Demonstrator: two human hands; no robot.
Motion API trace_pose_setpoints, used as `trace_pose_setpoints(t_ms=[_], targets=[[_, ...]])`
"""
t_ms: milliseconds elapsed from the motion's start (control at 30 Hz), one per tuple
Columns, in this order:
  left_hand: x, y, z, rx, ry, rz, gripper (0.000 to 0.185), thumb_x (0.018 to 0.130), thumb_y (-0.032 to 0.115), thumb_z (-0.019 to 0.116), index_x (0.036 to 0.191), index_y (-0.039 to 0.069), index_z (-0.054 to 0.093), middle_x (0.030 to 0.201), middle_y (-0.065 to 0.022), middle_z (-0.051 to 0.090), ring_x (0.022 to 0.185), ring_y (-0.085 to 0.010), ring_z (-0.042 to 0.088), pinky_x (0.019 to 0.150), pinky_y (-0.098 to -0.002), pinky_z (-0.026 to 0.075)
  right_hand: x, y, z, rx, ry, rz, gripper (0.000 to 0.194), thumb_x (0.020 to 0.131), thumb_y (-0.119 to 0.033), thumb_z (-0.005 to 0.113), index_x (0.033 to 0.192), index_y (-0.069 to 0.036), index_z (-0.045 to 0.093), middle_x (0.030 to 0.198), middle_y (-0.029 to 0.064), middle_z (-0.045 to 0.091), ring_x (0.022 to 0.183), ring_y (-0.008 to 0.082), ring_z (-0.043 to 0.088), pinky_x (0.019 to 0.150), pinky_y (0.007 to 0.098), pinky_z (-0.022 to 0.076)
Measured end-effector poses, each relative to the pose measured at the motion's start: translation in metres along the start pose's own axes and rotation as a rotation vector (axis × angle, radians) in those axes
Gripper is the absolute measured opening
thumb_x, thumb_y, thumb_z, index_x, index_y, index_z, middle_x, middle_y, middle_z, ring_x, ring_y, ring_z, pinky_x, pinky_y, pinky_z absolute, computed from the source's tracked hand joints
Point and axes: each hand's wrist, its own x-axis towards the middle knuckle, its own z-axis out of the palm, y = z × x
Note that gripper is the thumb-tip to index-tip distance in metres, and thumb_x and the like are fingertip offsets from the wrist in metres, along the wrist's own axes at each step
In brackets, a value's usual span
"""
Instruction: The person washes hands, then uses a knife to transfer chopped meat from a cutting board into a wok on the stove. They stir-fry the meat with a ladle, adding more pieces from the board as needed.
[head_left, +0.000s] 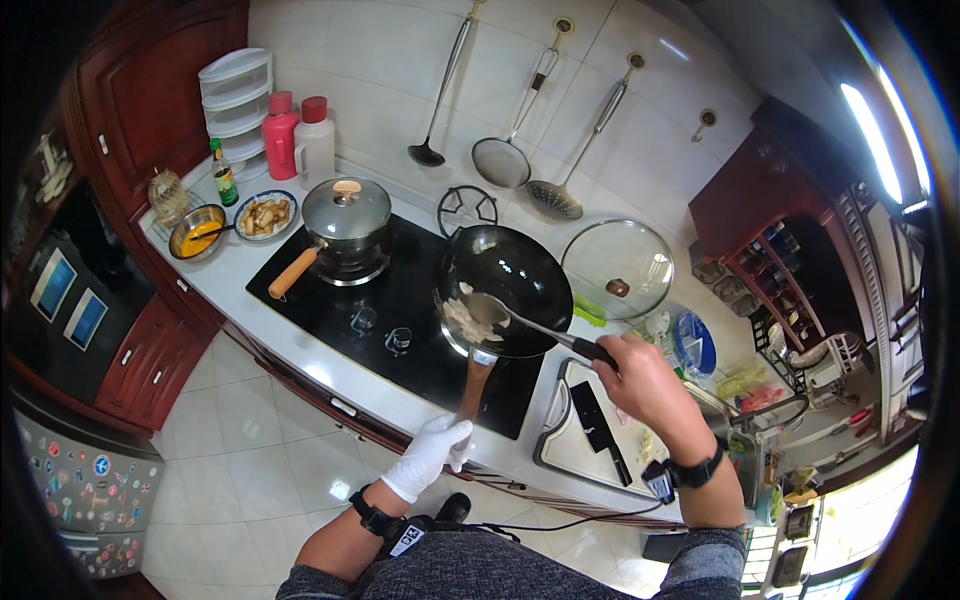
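My left hand (433, 453), in a white glove, grips the wooden handle (475, 382) of a black wok (517, 270) on the right side of the cooktop. In my bare right hand (636, 373) is the dark handle of a metal cooking ladle or turner (489, 308). Its head rests in the wok against pale sliced food (466, 322), which looks like meat. The food lies gathered at the wok's near left side, and the head partly covers it. Dark, shiny metal shows over the rest of the wok's inside.
A lidded saucepan (346, 210) stands on the left burner, its wooden handle jutting forward. Right of the cooktop, a cleaver (592, 420) lies on a cutting board (555, 442). Behind it, a glass lid (619, 259) leans on the wall. A bowl of beaten egg (196, 244) sits far left.
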Motion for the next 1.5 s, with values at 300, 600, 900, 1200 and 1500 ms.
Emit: trace_pose_setpoints(t_ms=[300, 600, 900, 1200, 1500], targets=[[0.000, 0.000, 0.000, -0.025, -0.016, -0.016, 0.019, 0.108, 0.025, 0.059, 0.103, 0.008, 0.063, 0.081, -0.0023, 0.065, 0.061, -0.0101, 0.057, 0.052, -0.0271, 0.049, -0.011, -0.025, 0.008, -0.233, -0.049, -0.063, 0.011, 0.091, -0.007, 0.063, 0.090, 0.003, 0.061, 0.081, 0.0248, 0.063, 0.073, 0.0454, 0.067, 0.069, 0.0532, 0.0559], [-0.001, -0.002, 0.001, -0.041, 0.013, 0.000, 0.018, 0.108, 0.024, 0.059, 0.102, 0.007, 0.064, 0.081, -0.0030, 0.067, 0.061, -0.0103, 0.058, 0.051, -0.0274, 0.049, 0.027, 0.057, -0.002, -0.249, -0.081, 0.260, 0.028, 0.091, -0.022, 0.068, 0.095, 0.005, 0.074, 0.093, 0.0299, 0.071, 0.094, 0.0484, 0.069, 0.088, 0.0528, 0.0558], [-0.001, -0.002, 0.004, -0.038, 0.046, -0.008, 0.018, 0.108, 0.022, 0.059, 0.103, 0.006, 0.065, 0.082, -0.0034, 0.067, 0.060, -0.0113, 0.058, 0.051, -0.0282, 0.049, 0.070, 0.121, 0.042, 0.486, -0.299, 0.746, 0.035, 0.097, -0.035, 0.068, 0.085, -0.003, 0.072, 0.065, 0.0002, 0.056, 0.046, 0.0097, 0.046, 0.041, 0.0303, 0.0334], [-0.002, -0.001, 0.003, -0.059, 0.019, 0.005, 0.018, 0.107, 0.023, 0.063, 0.109, 0.005, 0.063, 0.081, -0.0036, 0.066, 0.060, -0.0109, 0.059, 0.051, -0.0265, 0.049, 0.028, 0.041, 0.037, 0.098, -0.077, 0.088, 0.024, 0.096, -0.019, 0.068, 0.097, 0.005, 0.065, 0.086, 0.0308, 0.068, 0.080, 0.0535, 0.064, 0.075, 0.0527, 0.0543], [0.002, -0.005, -0.002, -0.062, 0.006, -0.004, 0.019, 0.106, 0.023, 0.064, 0.107, 0.005, 0.063, 0.081, -0.0042, 0.066, 0.060, -0.0114, 0.059, 0.050, -0.0265, 0.049, -0.035, -0.025, -0.018, -0.198, -0.097, -0.096, 0.017, 0.089, -0.004, 0.068, 0.098, 0.004, 0.056, 0.089, 0.0257, 0.061, 0.078, 0.0465, 0.067, 0.071, 0.0528, 0.0556]])
